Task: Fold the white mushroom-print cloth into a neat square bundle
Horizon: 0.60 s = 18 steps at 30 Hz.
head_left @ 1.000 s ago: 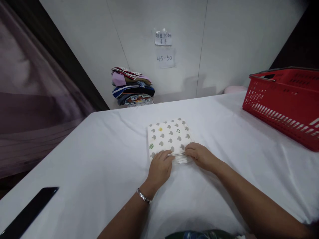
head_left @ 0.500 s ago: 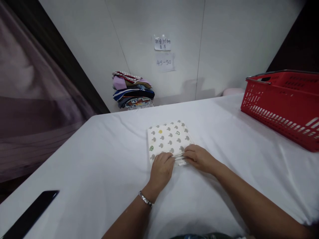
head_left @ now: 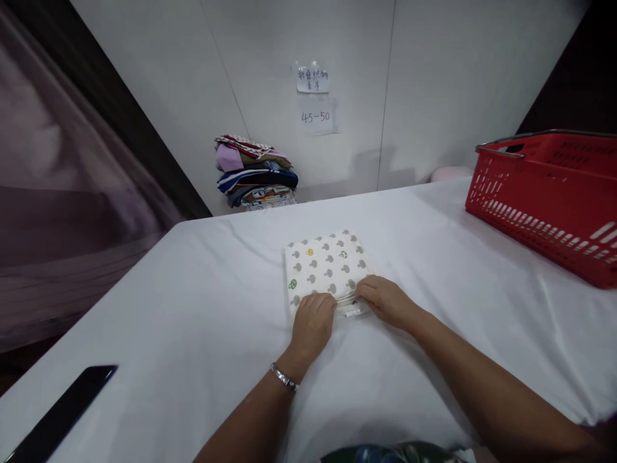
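Observation:
A folded white cloth (head_left: 325, 263) printed with grey, yellow and green tree shapes lies in the middle of the table (head_left: 193, 302). My left hand (head_left: 312, 325), with a silver bracelet at the wrist, has its fingers curled on the cloth's near edge. My right hand (head_left: 385, 301) pinches the same near edge from the right side. The two hands almost touch over the layered edge.
A red plastic basket (head_left: 549, 199) stands at the table's right side. A stack of folded colourful fabrics (head_left: 255, 170) rests against the back wall under two paper notes (head_left: 314, 96). A dark flat phone-like object (head_left: 58, 411) lies at the table's near left corner.
Both hands stay at the cloth's near edge; the fingers have drawn slightly closer together there. The view shifted a little.

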Available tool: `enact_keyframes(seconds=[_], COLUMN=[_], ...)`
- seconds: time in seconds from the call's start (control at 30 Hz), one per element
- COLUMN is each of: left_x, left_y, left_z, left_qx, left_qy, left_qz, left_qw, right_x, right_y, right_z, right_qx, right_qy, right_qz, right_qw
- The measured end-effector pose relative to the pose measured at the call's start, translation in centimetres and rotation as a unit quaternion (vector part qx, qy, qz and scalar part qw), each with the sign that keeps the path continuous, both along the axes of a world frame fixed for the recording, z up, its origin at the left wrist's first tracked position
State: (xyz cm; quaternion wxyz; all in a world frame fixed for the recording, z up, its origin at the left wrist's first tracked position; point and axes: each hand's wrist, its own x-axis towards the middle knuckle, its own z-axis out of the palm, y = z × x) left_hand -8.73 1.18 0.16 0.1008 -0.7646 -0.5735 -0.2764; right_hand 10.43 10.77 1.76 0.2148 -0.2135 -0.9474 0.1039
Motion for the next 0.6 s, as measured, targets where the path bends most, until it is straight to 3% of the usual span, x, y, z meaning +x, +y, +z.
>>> enact_keyframes(seconds=[0.3, 0.6], left_x=[0.12, 0.77], left_y=[-0.09, -0.01], left_z=[-0.61, 0.08], left_qx=[0.033, -0.020], left_qy=[0.026, 0.042], left_qz=[0.026, 0.045], left_qw=[0.999, 0.998], right_x=[-0.13, -0.11], right_y=[-0.21, -0.08], right_z=[0.29, 0.02], right_qx=[-0.004, 0.005], right_qy=[-0.003, -0.010], right_qz=[-0.011, -0.018], right_qw=[1.000, 1.000])
